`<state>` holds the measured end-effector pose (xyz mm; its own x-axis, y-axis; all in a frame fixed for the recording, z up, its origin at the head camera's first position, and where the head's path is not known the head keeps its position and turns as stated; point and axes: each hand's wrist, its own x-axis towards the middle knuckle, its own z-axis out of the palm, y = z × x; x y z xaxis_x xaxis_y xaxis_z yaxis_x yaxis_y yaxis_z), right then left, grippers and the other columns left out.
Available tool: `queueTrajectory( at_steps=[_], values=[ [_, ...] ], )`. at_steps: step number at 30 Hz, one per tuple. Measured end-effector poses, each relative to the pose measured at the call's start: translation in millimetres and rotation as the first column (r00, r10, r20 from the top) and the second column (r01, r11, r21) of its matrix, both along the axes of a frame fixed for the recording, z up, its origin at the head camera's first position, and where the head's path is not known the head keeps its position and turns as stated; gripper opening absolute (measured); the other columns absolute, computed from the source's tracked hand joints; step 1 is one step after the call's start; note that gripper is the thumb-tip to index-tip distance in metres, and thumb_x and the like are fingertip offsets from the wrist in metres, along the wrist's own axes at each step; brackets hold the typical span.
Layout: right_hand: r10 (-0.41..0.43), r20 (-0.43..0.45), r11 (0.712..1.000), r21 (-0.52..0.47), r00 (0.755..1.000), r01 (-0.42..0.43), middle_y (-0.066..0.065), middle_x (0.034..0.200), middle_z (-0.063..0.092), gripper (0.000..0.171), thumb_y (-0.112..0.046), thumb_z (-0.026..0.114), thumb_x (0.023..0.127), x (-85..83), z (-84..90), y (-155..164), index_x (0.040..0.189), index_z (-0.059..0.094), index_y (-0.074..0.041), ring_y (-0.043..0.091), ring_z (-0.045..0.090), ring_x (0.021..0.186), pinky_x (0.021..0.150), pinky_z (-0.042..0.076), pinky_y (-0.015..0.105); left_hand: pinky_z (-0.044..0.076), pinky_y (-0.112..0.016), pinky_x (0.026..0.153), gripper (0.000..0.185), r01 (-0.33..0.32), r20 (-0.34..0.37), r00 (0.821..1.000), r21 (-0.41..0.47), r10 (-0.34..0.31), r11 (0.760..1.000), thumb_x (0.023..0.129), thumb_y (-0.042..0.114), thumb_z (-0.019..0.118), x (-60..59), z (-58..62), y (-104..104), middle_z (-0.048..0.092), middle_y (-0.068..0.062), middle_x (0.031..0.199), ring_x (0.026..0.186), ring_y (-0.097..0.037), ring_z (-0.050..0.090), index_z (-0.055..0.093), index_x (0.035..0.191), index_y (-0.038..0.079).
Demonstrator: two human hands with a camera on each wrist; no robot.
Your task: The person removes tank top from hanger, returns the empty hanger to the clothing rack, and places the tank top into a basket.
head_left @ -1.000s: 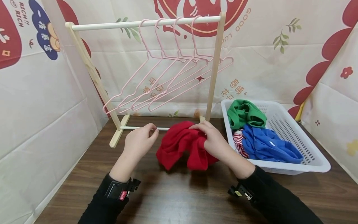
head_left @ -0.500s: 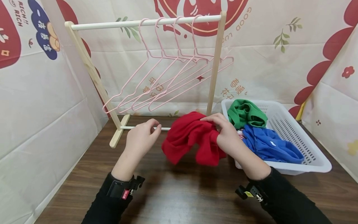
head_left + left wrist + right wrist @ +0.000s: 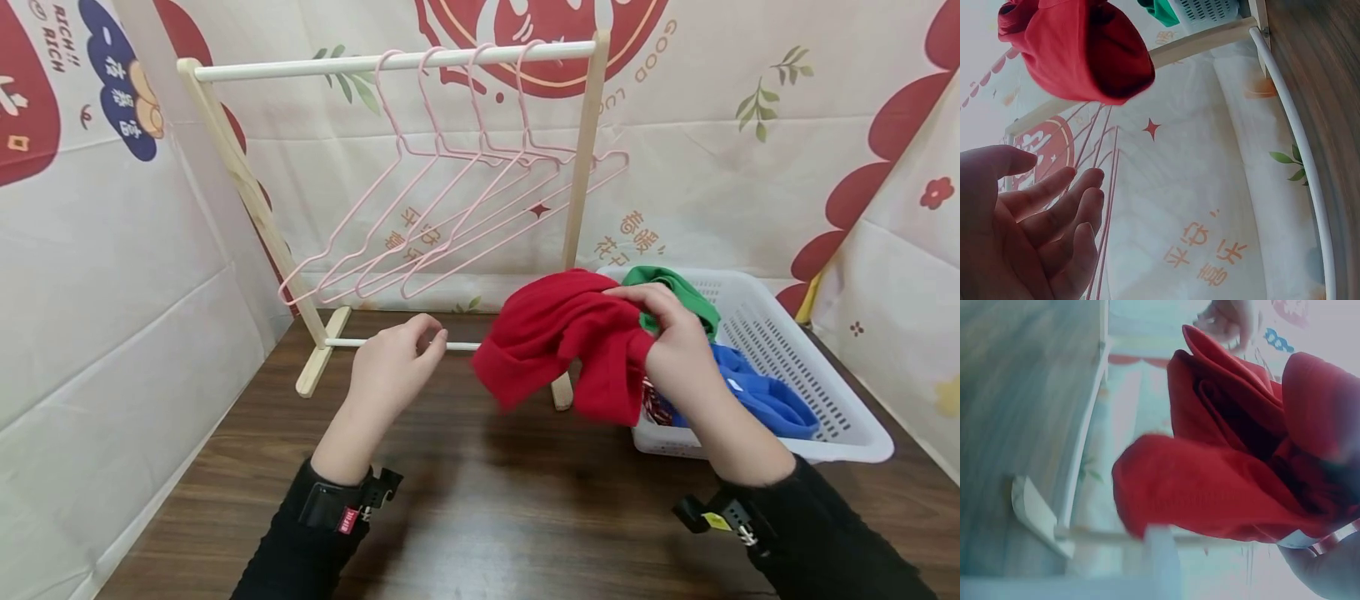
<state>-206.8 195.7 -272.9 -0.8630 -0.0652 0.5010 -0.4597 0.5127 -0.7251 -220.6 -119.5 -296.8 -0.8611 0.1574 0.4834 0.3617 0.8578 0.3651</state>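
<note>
My right hand [image 3: 682,354] grips a bunched red garment [image 3: 566,333] by its top right side. The garment hangs over the table in loose folds, overlapping the left rim of the white basket [image 3: 855,442] in the head view. A tube-like opening of the garment [image 3: 1116,69] faces the left wrist camera. In the right wrist view, a bit of the right hand [image 3: 1332,565] shows at the cloth's lower edge. My left hand [image 3: 393,362] holds nothing, fingers loosely bent, in front of the rack's lower bar. Inside the basket lie a green garment [image 3: 678,293] and a blue garment [image 3: 772,396].
Behind the hands stands a wooden rack with a white top rail [image 3: 315,68]. Several pink hangers [image 3: 457,225] hang from it. A red-and-white striped cloth [image 3: 657,408] lies at the basket's near left corner. Printed cloth walls [image 3: 712,192] enclose the brown table [image 3: 480,517].
The right hand has carried the red garment rightward and upward, from before the rack to the basket's left side. My left hand has shifted slightly right and up, still holding nothing.
</note>
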Motion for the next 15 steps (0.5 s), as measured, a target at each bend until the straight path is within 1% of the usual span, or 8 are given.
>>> queueTrajectory(
  at_steps=[4,7,9,11,15],
  values=[
    [-0.056,0.024,0.998,0.003,0.998,0.056,0.002,0.123,0.054,0.036,-0.008,0.067,0.091,0.1,4.0,13,0.127,0.063,-0.011,0.015,0.045,0.115,0.075,0.048,0.016,0.041,-0.033,0.051,0.022,0.007,0.002,1.000,-0.005,-0.007,1.000,0.097,0.033,0.054,1.7,0.0,3,0.059,0.007,0.068,0.058,-0.013,0.052,0.069,0.102,0.017],
    [-0.077,0.066,0.997,0.002,0.995,0.077,0.002,0.124,0.051,0.038,-0.012,0.066,0.092,1.4,6.3,21,0.130,0.061,-0.013,0.016,0.043,0.115,0.075,0.048,0.016,0.041,-0.033,0.051,0.023,0.013,0.013,1.000,-0.012,-0.013,1.000,0.097,0.034,0.054,2.4,-0.8,6,0.059,0.007,0.068,0.058,-0.013,0.052,0.069,0.102,0.017],
    [-0.076,0.078,0.997,-0.012,0.994,0.077,0.002,0.124,0.050,0.038,-0.014,0.065,0.093,2.4,8.4,26,0.131,0.060,-0.013,0.017,0.043,0.115,0.074,0.050,0.016,0.041,-0.033,0.051,0.024,0.017,0.019,1.000,-0.020,-0.017,1.000,0.097,0.035,0.053,1.9,-1.9,8,0.059,0.007,0.068,0.058,-0.013,0.052,0.069,0.103,0.018],
    [-0.071,0.080,0.997,-0.037,0.994,0.074,0.002,0.124,0.050,0.038,-0.014,0.064,0.094,3.8,10.6,30,0.131,0.060,-0.013,0.017,0.043,0.114,0.071,0.051,0.017,0.041,-0.032,0.051,0.024,0.022,0.021,1.000,-0.023,-0.021,0.999,0.097,0.035,0.053,1.7,-2.8,9,0.058,0.007,0.068,0.058,-0.012,0.052,0.069,0.103,0.018],
    [-0.089,0.042,0.993,-0.074,0.995,0.092,0.002,0.123,0.051,0.037,-0.009,0.064,0.093,5.0,15.5,38,0.130,0.060,-0.011,0.015,0.045,0.114,0.068,0.053,0.018,0.042,-0.032,0.052,0.024,0.028,0.005,1.000,-0.016,-0.028,0.999,0.097,0.034,0.053,1.5,-3.2,12,0.060,0.007,0.069,0.059,-0.012,0.053,0.069,0.104,0.018]
  ],
)
